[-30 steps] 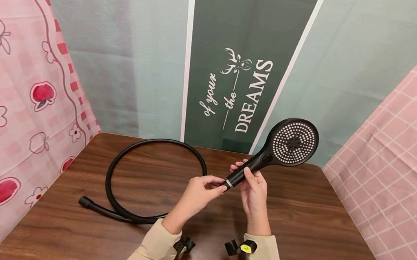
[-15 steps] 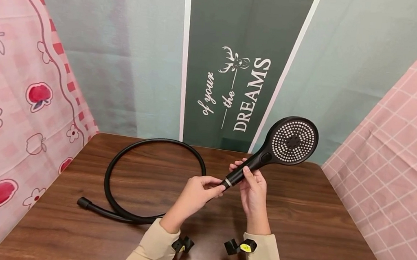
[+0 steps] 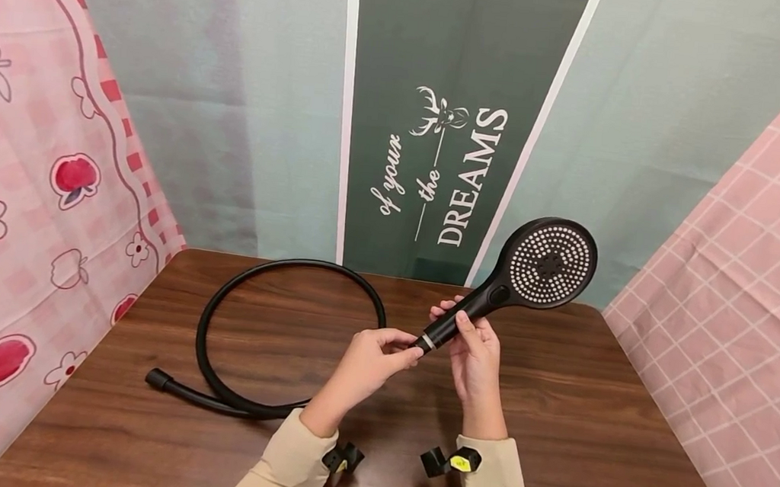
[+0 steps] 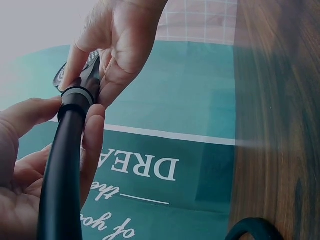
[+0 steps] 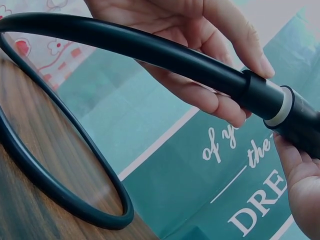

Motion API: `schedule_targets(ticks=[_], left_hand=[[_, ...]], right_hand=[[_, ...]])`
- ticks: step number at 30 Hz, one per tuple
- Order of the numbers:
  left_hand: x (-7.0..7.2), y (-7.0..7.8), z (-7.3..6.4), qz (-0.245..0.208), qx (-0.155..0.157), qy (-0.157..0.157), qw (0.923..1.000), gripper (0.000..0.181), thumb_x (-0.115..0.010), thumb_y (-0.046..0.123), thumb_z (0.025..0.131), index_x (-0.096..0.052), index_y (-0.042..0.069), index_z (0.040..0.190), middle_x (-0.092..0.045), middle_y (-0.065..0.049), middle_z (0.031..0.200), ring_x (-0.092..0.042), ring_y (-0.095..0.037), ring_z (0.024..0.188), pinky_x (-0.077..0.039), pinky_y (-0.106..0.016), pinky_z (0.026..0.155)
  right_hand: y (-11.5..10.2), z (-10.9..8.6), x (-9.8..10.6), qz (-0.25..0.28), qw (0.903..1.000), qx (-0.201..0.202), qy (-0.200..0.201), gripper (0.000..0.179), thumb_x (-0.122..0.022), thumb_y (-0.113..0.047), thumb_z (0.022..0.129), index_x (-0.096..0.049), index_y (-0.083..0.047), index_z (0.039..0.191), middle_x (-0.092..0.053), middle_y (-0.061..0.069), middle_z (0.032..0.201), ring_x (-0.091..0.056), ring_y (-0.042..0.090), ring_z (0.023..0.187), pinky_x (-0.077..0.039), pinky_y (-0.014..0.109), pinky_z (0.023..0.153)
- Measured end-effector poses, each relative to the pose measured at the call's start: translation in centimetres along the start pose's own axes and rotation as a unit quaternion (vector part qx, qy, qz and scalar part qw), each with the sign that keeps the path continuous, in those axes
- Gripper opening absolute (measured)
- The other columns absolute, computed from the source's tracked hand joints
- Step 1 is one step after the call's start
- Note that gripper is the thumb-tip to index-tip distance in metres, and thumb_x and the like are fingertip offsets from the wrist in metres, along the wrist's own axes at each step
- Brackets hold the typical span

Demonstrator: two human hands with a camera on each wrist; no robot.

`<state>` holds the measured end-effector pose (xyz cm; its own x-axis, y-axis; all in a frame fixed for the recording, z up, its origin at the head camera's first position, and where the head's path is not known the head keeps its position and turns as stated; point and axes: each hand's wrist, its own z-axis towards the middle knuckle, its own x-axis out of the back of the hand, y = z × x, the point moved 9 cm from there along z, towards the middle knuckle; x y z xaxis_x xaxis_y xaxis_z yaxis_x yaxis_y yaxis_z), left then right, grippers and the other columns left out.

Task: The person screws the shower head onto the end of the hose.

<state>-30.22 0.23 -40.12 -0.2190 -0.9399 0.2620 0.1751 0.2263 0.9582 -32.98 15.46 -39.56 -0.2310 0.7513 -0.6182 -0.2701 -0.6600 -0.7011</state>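
A black shower head (image 3: 550, 265) with a round face of pale nozzles is held up over the table, tilted to the upper right. My right hand (image 3: 476, 357) grips its handle (image 3: 451, 326), thumb along the front. With thumb and fingers my left hand (image 3: 370, 360) pinches the black connector (image 5: 262, 95) at the end of the shower hose (image 5: 150, 46). The connector sits in line with the base of the handle, and a pale ring (image 5: 281, 107) shows between them. In the left wrist view the hose (image 4: 62, 175) runs from the connector toward the camera.
The rest of the hose (image 3: 200, 335) lies in a loop on the brown wooden table (image 3: 587, 442), its other end fitting (image 3: 158, 379) at the left. A green and grey printed cloth (image 3: 290, 113) hangs behind; pink patterned cloths (image 3: 737, 286) flank both sides.
The view shifts very slightly. Both hands keep their hold on the shower head and the hose connector, with barely any movement.
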Motion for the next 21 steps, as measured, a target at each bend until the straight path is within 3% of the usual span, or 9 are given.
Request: schedule_targets(ticks=[11, 21], left_hand=[[-0.15, 0.20, 0.10, -0.011, -0.002, -0.012, 0.9999, 0.032, -0.067, 0.027, 0.095, -0.072, 0.002, 0.115, -0.077, -0.011, 0.093, -0.073, -0.027, 0.089, -0.056, -0.031, 0.077], [-0.21, 0.15, -0.12, -0.010, -0.014, -0.002, 0.9998, 0.032, -0.068, 0.024, 0.095, -0.072, 0.000, 0.114, -0.077, -0.013, 0.091, -0.074, -0.023, 0.085, -0.055, -0.025, 0.073]], right_hand=[[-0.19, 0.33, -0.19, 0.008, 1.0000, 0.004, -0.003, 0.019, -0.045, -0.002, 0.104, -0.057, 0.000, 0.118, -0.073, 0.008, 0.103, -0.074, 0.019, 0.098, -0.054, 0.032, 0.095], [-0.04, 0.12, 0.00, 0.011, 0.9999, 0.004, 0.001, 0.020, -0.044, -0.001, 0.104, -0.053, 0.005, 0.121, -0.073, 0.008, 0.102, -0.074, 0.019, 0.098, -0.055, 0.032, 0.094]])
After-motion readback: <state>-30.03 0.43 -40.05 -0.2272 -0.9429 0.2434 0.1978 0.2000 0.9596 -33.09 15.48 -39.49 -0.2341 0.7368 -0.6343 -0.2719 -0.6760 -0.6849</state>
